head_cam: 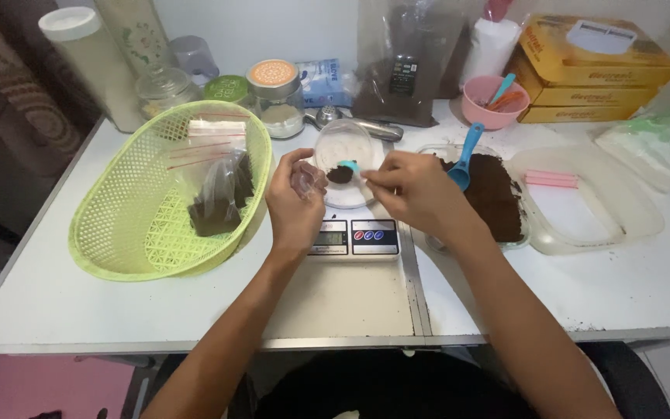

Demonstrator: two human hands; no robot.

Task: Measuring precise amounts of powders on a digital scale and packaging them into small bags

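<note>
My left hand (295, 203) holds a small clear plastic bag (309, 179) open, just above a digital kitchen scale (354, 237). My right hand (419, 192) pinches a small teal spoon (348, 167) loaded with dark brown powder (340, 175), its tip at the bag's mouth. A clear round cup (344, 147) sits on the scale behind the spoon. To the right of my right hand, a clear tub of dark powder (494, 195) holds a blue scoop (464, 159).
A green mesh basket (129, 225) at left holds filled and unfilled small bags. Jars and bottles line the back left; a pink cup (490, 101), yellow boxes (595, 70) and a dark bag stand behind. A clear lid (591, 213) lies at right.
</note>
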